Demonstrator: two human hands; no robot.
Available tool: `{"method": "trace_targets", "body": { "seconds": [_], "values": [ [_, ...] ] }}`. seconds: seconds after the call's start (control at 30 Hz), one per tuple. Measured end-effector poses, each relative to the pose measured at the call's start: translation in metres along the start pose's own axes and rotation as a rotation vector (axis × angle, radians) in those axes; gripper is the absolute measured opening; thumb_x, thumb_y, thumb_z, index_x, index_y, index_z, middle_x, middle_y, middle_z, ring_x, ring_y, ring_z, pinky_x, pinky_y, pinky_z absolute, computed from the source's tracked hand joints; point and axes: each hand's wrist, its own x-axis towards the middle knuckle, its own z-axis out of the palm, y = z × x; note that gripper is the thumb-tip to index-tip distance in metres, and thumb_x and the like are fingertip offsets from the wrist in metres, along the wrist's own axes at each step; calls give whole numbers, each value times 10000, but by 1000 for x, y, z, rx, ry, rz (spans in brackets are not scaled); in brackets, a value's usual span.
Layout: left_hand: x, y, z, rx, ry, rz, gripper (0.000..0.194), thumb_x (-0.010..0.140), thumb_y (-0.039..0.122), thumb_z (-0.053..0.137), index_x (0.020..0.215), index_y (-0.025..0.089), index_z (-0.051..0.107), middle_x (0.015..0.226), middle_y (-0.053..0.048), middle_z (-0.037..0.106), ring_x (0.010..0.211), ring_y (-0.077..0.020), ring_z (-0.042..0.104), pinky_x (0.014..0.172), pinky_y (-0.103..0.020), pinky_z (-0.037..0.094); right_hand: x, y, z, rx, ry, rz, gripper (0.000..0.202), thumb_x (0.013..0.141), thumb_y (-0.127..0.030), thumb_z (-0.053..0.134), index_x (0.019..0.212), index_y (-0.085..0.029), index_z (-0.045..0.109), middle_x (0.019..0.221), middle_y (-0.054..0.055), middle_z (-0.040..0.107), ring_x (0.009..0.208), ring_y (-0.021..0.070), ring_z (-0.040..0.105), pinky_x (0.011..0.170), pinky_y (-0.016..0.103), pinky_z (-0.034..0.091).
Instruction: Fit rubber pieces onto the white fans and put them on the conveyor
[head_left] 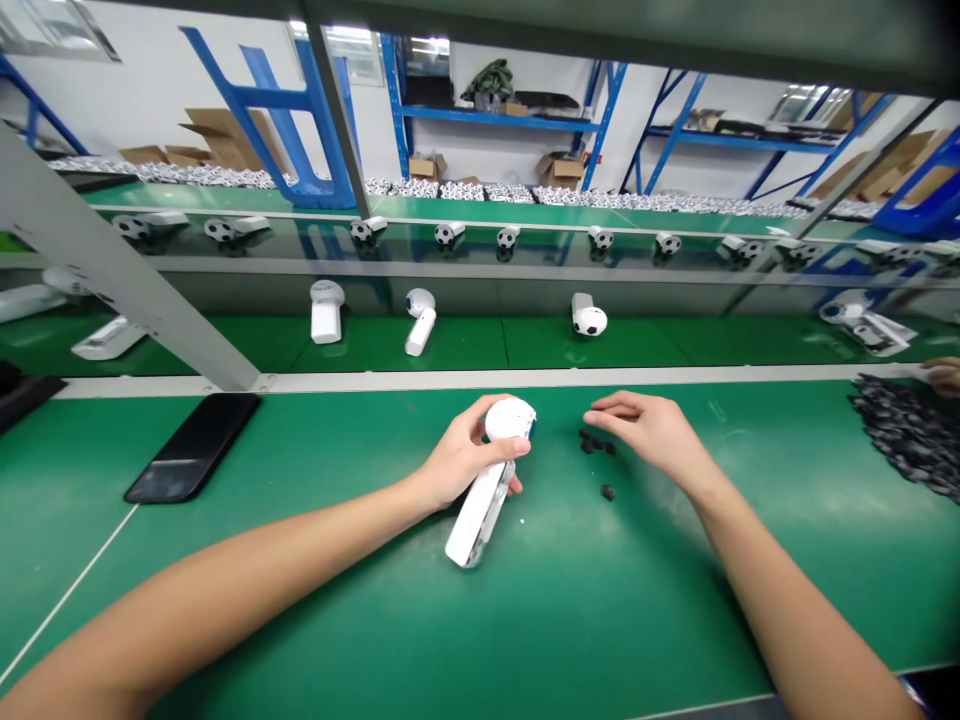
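A white device with a round head and a long handle (477, 515) is gripped by my left hand (476, 450), the thumb lying across its neck. The handle points down toward me, and a translucent edge shows along its side. To the right, my right hand (637, 425) hovers over a few small black parts (598, 443), its thumb and fingertips pressed together. Whatever those fingertips hold, if anything, is too small to make out. One more black piece (607, 492) lies by itself just below, on the green tabletop (555, 620).
A black phone (193, 447) lies at the left. On the right is a pile of black parts (904, 435) with another person's hand (943, 377) at it. Behind a pale rail (450, 380), white devices (326, 312) rest on a green surface. A slanted metal post (135, 270) stands at left.
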Motion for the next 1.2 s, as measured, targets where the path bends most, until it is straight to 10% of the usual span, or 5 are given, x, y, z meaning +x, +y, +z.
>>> {"method": "trace_targets", "body": {
  "seconds": [0.47,0.83,1.2],
  "values": [
    [-24,30,17,795,66,384,662,937,327,696,1524,319,390,1303,-92,583,1083,-257,636,967,-407,529,-63,-76,38,541,-289,-170,230,954,-451,734,913,-226,760,875,55,821,775,209,786,712,309,658],
    [-21,30,18,1114,-11,311,796,840,493,727,1525,398,333,1312,-50,564,801,-193,645,685,-342,512,-60,-77,40,531,-253,-34,245,817,-444,863,785,-222,762,736,19,788,708,212,771,687,287,621],
    [-16,23,25,1073,54,323,723,873,622,718,1461,311,434,1254,-79,597,915,-239,641,754,-372,517,-63,-78,42,358,-98,-87,237,810,-453,839,699,-256,768,725,21,790,678,236,743,622,327,572]
  ]
}}
